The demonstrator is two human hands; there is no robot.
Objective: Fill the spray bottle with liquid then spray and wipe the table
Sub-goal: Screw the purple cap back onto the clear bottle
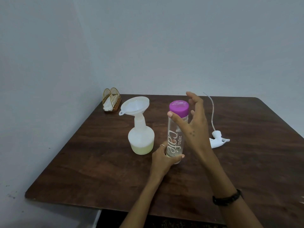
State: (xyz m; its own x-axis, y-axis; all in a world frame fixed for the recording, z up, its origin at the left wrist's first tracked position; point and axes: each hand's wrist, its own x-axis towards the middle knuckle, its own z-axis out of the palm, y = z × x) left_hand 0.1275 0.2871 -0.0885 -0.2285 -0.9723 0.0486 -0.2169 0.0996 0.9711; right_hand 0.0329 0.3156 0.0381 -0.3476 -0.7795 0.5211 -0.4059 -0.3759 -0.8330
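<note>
Head view. Spray bottle (141,142), funnel (135,105) in its neck: table (82,162) centre. Clear bottle (175,134), purple cap: my left hand (162,159) grips its base. My right hand (195,122): fingers spread, loose beside cap. Spray head (218,139) at 3 o'clock.

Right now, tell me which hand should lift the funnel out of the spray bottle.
Probably the right hand: it is open beside the purple cap and holds nothing. The left hand grips the clear bottle near its base. The funnel sits in the spray bottle, though nearer the left.
</note>
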